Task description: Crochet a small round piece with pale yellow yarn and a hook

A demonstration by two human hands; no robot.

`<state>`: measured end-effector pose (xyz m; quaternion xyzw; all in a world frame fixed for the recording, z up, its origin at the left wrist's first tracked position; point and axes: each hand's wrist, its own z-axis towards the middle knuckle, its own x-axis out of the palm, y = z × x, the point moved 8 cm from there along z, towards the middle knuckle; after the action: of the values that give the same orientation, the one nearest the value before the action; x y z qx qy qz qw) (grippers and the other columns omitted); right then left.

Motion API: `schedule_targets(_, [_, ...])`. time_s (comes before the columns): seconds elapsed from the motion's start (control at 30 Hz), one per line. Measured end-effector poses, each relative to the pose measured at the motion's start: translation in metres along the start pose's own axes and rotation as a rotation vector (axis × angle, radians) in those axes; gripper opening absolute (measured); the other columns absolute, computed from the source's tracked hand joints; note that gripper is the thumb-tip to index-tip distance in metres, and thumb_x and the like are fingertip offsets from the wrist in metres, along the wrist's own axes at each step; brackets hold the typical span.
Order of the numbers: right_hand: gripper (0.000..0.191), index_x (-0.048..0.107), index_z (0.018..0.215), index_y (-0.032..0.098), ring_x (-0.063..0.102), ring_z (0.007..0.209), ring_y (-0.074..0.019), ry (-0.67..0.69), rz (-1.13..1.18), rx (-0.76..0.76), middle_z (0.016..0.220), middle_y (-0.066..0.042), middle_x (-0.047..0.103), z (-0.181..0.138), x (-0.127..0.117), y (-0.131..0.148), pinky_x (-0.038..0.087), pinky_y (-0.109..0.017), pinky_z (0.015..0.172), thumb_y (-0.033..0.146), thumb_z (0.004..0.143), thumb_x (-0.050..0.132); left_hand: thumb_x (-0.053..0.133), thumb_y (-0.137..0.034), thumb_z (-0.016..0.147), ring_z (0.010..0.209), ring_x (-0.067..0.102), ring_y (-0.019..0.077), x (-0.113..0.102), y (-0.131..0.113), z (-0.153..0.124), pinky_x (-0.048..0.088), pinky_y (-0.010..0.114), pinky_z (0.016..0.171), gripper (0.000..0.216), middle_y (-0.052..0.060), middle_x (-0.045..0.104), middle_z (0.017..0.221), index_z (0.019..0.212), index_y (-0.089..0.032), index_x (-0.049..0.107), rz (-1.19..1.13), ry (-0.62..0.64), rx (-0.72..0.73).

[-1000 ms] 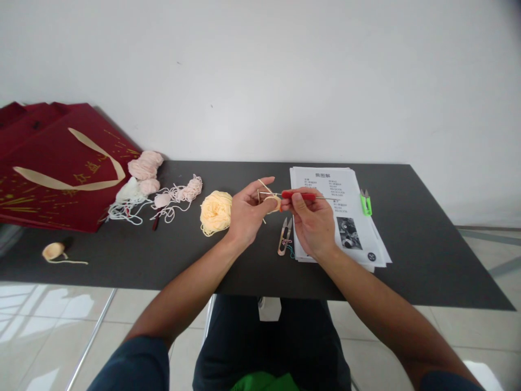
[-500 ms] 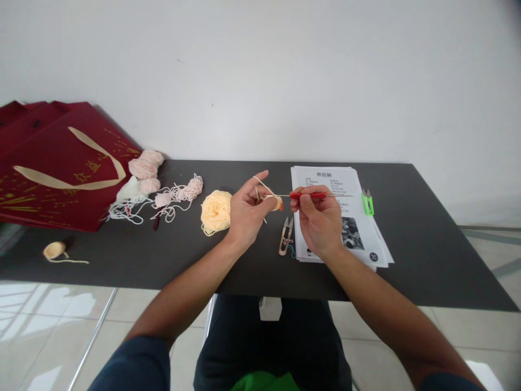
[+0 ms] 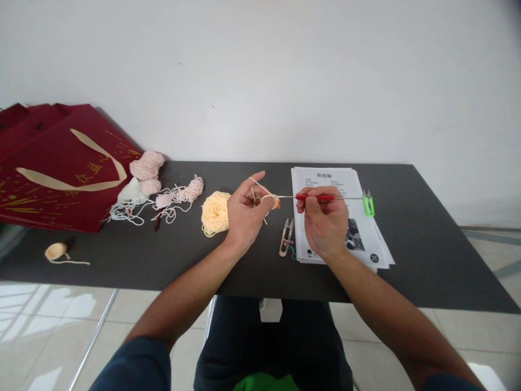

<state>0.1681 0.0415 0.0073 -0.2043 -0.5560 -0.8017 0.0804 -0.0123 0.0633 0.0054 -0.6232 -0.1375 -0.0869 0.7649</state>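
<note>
Between the thumb and fingers of my left hand (image 3: 249, 214) is a small cream crochet piece (image 3: 275, 202) with an orange bit at its edge. A strand of cream yarn (image 3: 260, 185) runs over my raised left index finger. My right hand (image 3: 325, 220) is closed round the red handle of a crochet hook (image 3: 315, 197). The hook's metal shaft points left and its tip meets the crochet piece; the exact loop is too small to tell. Just left of my left hand lies a pale yellow yarn ball (image 3: 215, 214), partly covered by the hand.
Printed sheets (image 3: 325, 255) lie under my right hand, with green thread snips (image 3: 368, 204) on their right edge. Other thread snips (image 3: 285, 239) lie left of them. Pink yarn (image 3: 146, 165), a small cream crocheted cup (image 3: 56, 251) and a dark red gift bag (image 3: 69, 174) are at left.
My right hand and the crochet hook have shifted slightly right, away from my left hand. My left hand has moved a little left, still gripping the crochet piece.
</note>
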Motion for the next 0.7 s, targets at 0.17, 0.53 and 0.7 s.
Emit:
schedule_targets(0.17, [0.015,0.068,0.092,0.028,0.066,0.07,-0.0113,-0.01,-0.013,-0.022,0.092,0.002,0.076,-0.001,-0.001,0.001,0.054,-0.028,0.064,0.032,0.087,0.082,0.083,-0.018,0.075,0.07,0.065,0.0108,0.0,-0.001,0.0,0.052,0.026,0.07,0.05,-0.005,0.069,0.076,0.123,-0.023,0.071,-0.008,-0.013,0.016])
schedule_targets(0.53, [0.01,0.071,0.092,0.028,0.071,0.071,-0.0143,-0.053,-0.129,-0.132,0.095,0.0,0.078,-0.011,0.004,0.009,0.06,-0.032,0.064,0.027,0.088,0.08,0.084,-0.021,0.076,0.063,0.062,0.0105,-0.006,-0.005,-0.005,0.047,0.025,0.063,0.041,-0.005,0.071,0.074,0.115,-0.025,0.073,0.101,-0.12,0.082])
schedule_targets(0.7, [0.007,0.077,0.094,0.028,0.075,0.074,-0.0159,-0.036,-0.169,-0.173,0.098,-0.002,0.08,-0.021,0.01,0.016,0.065,-0.034,0.068,0.024,0.09,0.078,0.084,-0.02,0.076,0.058,0.057,0.0085,-0.01,-0.009,-0.007,0.045,0.023,0.059,0.036,-0.005,0.071,0.073,0.111,-0.023,0.073,0.137,-0.165,0.125])
